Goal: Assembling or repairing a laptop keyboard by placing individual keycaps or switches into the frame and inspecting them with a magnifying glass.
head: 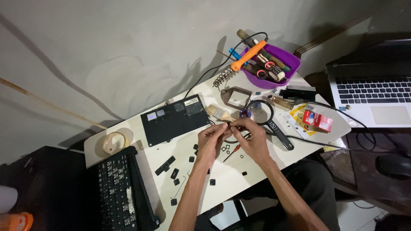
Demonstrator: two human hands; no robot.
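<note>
My left hand (pixel 212 141) and my right hand (pixel 253 139) meet above the white table (pixel 222 179), fingertips pinched together on a small black part (pixel 229 125), likely a keycap or its clip. Loose black keycaps (pixel 175 173) lie scattered on the table below and left of my hands. A small red-handled screwdriver (pixel 233 150) rests under my hands. A black laptop keyboard (pixel 117 188) sits at the table's near left corner. A black flat panel (pixel 173 119) lies just beyond my left hand.
A magnifying glass (pixel 267 117), a brush (pixel 219 113), a tape roll (pixel 113 142) and a red packet (pixel 317 120) lie around. A purple bowl (pixel 291 64) holds tools, with an orange soldering iron (pixel 246 57) across it. A white laptop (pixel 372 92) stands at right.
</note>
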